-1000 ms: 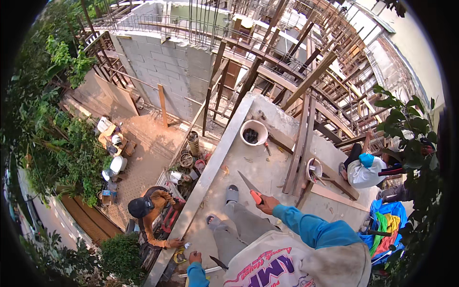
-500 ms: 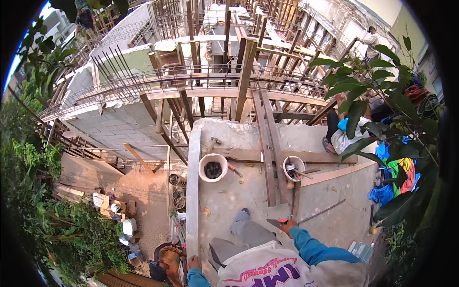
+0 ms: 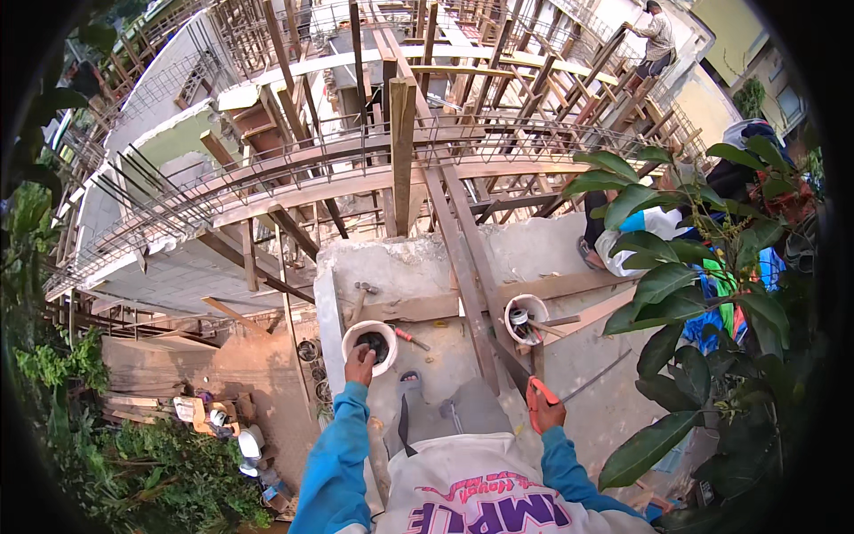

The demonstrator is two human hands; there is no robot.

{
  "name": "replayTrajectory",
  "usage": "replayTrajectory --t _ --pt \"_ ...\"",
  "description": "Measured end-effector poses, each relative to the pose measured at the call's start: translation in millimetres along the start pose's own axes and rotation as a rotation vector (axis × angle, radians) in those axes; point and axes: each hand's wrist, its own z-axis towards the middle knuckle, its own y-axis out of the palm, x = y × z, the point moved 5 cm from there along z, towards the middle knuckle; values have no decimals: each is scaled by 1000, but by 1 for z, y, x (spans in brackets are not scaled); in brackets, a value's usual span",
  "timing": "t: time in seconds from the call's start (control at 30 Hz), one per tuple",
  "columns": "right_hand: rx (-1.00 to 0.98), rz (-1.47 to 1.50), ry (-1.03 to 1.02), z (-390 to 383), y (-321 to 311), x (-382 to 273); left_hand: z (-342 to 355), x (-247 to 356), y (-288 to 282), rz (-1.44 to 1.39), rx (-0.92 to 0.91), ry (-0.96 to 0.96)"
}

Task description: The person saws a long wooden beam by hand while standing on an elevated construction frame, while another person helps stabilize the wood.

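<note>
Head view: your left hand grips the near rim of the white bucket on the concrete slab, close to its left edge. Your right hand is closed round an orange-handled trowel. A second bucket sits beside the wooden planks.

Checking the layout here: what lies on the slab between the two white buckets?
In the head view, a red-handled tool lies by the left white bucket; long wooden planks cross before the right white bucket.
</note>
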Motion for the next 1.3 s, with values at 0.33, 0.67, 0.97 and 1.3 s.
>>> replayTrajectory --t 0.33,0.67,0.97,1.3 --pt "250 146 69 104 -10 -54 219 352 119 -106 102 526" --pt "178 -120 186 373 38 -147 412 524 212 524 376 739" --pt "47 102 159 509 -4 -347 447 538 232 826 419 206" --pt "76 449 117 612 -31 -502 480 558 233 766 706 19"
